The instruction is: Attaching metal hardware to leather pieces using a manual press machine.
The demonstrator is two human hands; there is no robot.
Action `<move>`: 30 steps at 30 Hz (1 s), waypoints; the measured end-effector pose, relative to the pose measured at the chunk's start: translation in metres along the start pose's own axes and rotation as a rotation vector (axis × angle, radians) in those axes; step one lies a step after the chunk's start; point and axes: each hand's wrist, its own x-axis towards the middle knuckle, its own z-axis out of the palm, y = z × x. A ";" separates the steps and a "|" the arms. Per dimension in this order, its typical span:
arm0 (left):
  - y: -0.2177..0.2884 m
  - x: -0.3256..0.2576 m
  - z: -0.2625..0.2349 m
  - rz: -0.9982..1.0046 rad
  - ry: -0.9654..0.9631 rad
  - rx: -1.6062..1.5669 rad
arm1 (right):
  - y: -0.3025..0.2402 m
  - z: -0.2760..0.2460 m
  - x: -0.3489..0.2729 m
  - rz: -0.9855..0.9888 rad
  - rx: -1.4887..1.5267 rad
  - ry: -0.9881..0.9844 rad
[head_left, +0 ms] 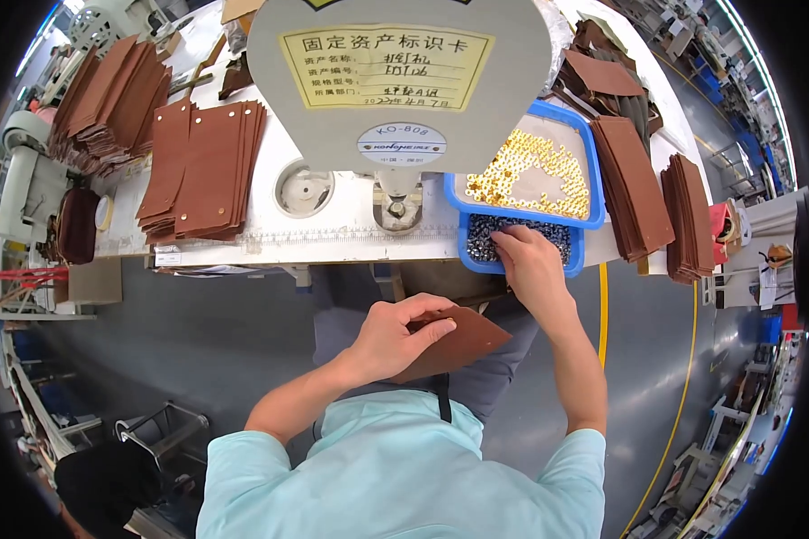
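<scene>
A brown leather panel (466,345) is pinched between the thumb and fingers of my left hand (388,337), held tilted over my lap below the table edge. My right hand (532,265) dips its fingertips, pressed together, among small silver metal fasteners (548,235) in the lower blue tray (487,267). Whatever those fingertips grip is too small to make out. Just behind it, an upper blue tray (595,193) overlaps this tray and holds many gold-coloured ring-shaped fasteners (557,171).
A grey press machine (333,126) rises in the middle, above its small metal anvil (397,211). Stacked brown leather panels with fasteners (211,171) lie to the left, plainer stacks (634,184) to the right. A round recessed dish (304,189) sits in the white table (351,242).
</scene>
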 end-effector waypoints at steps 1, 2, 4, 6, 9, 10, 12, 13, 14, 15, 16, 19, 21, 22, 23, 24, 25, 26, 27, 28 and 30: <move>-0.001 -0.001 0.000 0.016 -0.007 0.003 | 0.002 0.002 0.000 -0.001 -0.013 -0.031; -0.001 -0.001 0.000 0.012 -0.004 0.001 | 0.005 0.003 0.000 -0.002 -0.010 -0.035; 0.003 -0.003 0.001 0.018 -0.005 0.031 | 0.009 0.005 -0.001 0.004 -0.014 -0.045; 0.008 -0.005 -0.001 -0.021 -0.017 0.056 | 0.009 0.005 0.000 0.004 -0.002 -0.021; 0.006 -0.007 -0.002 -0.052 -0.027 0.096 | 0.009 0.003 0.000 0.002 0.014 0.057; 0.004 -0.008 -0.001 -0.045 -0.023 0.112 | 0.009 0.002 0.000 -0.002 0.020 0.108; 0.001 -0.009 0.000 -0.045 -0.024 0.115 | 0.008 0.000 0.000 0.002 0.023 0.162; 0.000 -0.010 0.001 -0.043 -0.022 0.119 | 0.007 -0.003 0.000 0.004 0.027 0.218; 0.002 -0.010 0.002 -0.045 -0.025 0.120 | 0.003 -0.007 -0.002 0.008 0.027 0.217; 0.003 -0.010 0.004 -0.030 -0.016 0.084 | -0.004 -0.012 -0.005 0.138 0.231 0.132; 0.005 -0.011 0.005 -0.015 -0.007 0.049 | -0.011 -0.018 -0.009 0.270 0.434 0.043; 0.009 -0.012 0.005 -0.079 -0.044 -0.010 | -0.034 -0.035 -0.024 0.518 1.011 -0.318; 0.006 -0.013 0.002 0.080 -0.068 0.079 | -0.044 -0.044 -0.032 0.541 1.289 -0.503; 0.003 -0.014 0.002 0.243 -0.088 0.169 | -0.048 -0.048 -0.034 0.604 1.370 -0.583; -0.001 -0.014 0.002 0.235 -0.092 0.166 | -0.049 -0.049 -0.037 0.562 1.386 -0.648; -0.006 -0.013 0.002 0.443 -0.049 0.196 | -0.051 -0.047 -0.041 0.565 1.443 -0.674; -0.009 -0.012 0.002 0.650 -0.005 0.225 | -0.053 -0.045 -0.045 0.568 1.500 -0.700; -0.004 -0.011 0.000 0.693 -0.003 0.292 | -0.053 -0.043 -0.048 0.579 1.504 -0.696; 0.000 -0.009 -0.003 0.687 -0.011 0.288 | -0.054 -0.042 -0.051 0.614 1.555 -0.736; 0.003 -0.006 -0.005 0.749 -0.022 0.326 | -0.055 -0.040 -0.053 0.648 1.606 -0.777; 0.003 -0.006 -0.009 0.812 -0.038 0.409 | -0.056 -0.039 -0.053 0.671 1.621 -0.807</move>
